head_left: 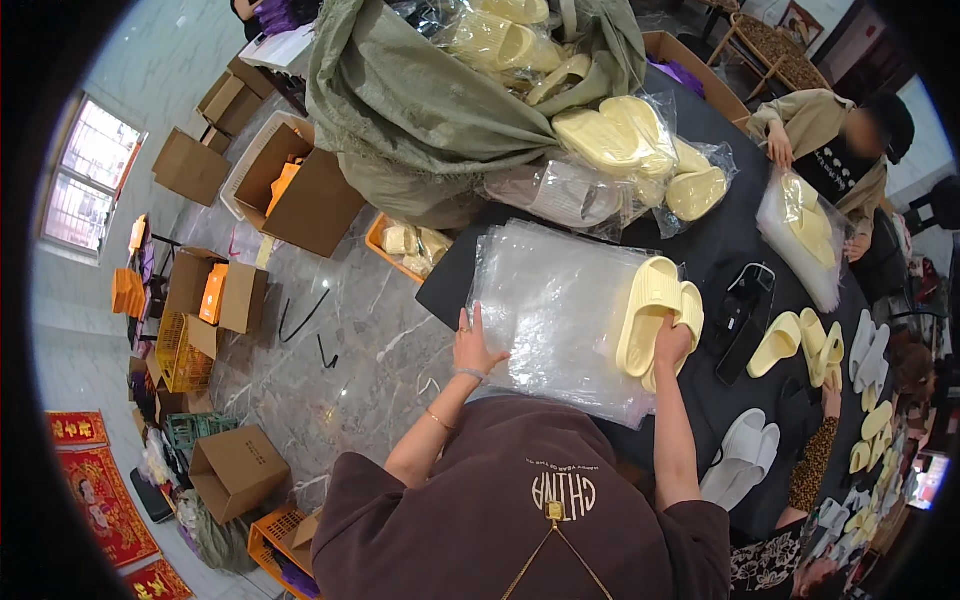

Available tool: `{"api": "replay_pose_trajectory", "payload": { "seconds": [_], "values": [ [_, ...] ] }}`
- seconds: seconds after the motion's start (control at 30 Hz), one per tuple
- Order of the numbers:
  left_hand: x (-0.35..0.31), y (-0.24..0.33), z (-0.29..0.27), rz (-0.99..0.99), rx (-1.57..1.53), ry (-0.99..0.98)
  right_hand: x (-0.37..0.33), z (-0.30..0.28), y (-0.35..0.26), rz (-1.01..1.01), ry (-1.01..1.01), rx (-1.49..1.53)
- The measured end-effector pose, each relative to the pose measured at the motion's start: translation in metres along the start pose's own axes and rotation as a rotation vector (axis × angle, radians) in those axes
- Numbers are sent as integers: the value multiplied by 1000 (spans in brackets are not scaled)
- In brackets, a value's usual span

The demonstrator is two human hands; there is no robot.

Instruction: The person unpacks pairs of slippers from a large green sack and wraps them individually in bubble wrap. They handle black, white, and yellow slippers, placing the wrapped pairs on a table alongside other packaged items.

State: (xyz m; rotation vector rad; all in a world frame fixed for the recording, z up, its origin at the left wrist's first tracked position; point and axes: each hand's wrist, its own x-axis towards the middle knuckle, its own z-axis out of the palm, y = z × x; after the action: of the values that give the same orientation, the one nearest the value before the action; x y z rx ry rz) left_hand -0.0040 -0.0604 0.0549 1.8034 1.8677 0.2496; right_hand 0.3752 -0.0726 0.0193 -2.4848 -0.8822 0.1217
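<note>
A stack of clear plastic bags (545, 310) lies on the black-covered table in front of me. My left hand (476, 345) rests at the stack's left edge, fingers spread, with nothing gripped. In my right hand (672, 342) is a pair of pale yellow slippers (650, 305), held over the right end of the stack. My fingers reach into the slippers and are partly hidden by them. Just right of them, a black phone-like device on a stand (745, 310) stands on the table.
A big green cloth sack (400, 100) with bagged yellow slippers (615, 135) spilling out fills the far side. Grey slippers (742, 450) and loose yellow slippers (775, 345) lie to the right. A co-worker (835, 140) handles bagged slippers across the table. Cardboard boxes (310, 195) stand on the floor at left.
</note>
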Motion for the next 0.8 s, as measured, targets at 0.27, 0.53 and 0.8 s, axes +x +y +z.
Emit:
{"api": "replay_pose_trajectory", "payload": {
  "seconds": [0.27,0.53,0.8],
  "values": [
    [10,-32,21,105,-39,96,-7,-6,3,-42,-19,77],
    [9,-24,9,-193,-289,304,-9,-5,11,-14,4,74],
    [-7,-33,40,-123,-381,54,-16,-2,10,15,-41,114]
  ]
}}
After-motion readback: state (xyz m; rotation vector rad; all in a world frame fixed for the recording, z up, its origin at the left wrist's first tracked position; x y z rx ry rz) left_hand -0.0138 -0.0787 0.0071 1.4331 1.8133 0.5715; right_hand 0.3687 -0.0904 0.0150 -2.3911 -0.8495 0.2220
